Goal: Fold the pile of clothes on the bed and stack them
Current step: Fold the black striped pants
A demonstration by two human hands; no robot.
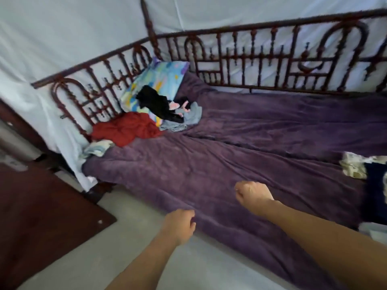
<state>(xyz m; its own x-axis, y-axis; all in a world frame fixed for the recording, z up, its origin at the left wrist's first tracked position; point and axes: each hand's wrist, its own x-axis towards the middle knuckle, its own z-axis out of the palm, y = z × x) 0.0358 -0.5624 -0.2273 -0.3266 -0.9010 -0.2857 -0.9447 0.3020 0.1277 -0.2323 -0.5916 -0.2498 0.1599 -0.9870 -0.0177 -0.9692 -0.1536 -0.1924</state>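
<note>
A loose pile of clothes lies at the far left end of the bed: a crumpled red garment (127, 129), a black garment (157, 104) draped over a colourful pillow (159, 80), a grey piece (188, 117) and a pale cloth (97, 148) at the bed's edge. A purple blanket (240, 147) covers the bed. My left hand (180, 225) grips the blanket's near edge with curled fingers. My right hand (252, 194) is a fist pressed on the blanket, and whether it holds fabric is hidden. Both hands are far from the pile.
A dark red metal rail (251, 59) runs along the back and left of the bed, with white cloth behind it. More fabric, cream patterned (354, 167) and dark blue (374, 189), lies at the right edge. A brown wooden board (41, 216) stands at the left on the grey floor.
</note>
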